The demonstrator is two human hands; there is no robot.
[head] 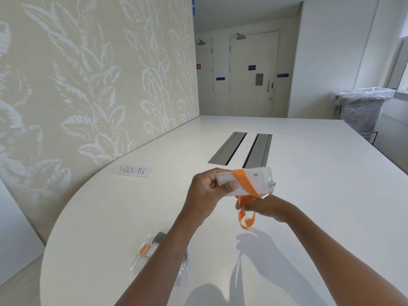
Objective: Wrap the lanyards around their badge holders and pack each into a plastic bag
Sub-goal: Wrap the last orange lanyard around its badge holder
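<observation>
My left hand (207,193) grips the left end of a white translucent badge holder (258,181), held above the white table (309,173). An orange lanyard (244,183) crosses the holder diagonally in one turn. Its loose end (246,219) hangs in a loop below. My right hand (265,206) sits just under the holder and pinches the lanyard there. Near the table's front, partly hidden under my left forearm, lies a clear plastic bag (146,250) with orange and white contents and something dark.
A paper label reading CHECK-IN (132,171) lies at the left near the leaf-patterned wall. Two metal cable slots (240,149) are set into the table beyond my hands. A plastic-wrapped bin (362,111) stands off the table's far right.
</observation>
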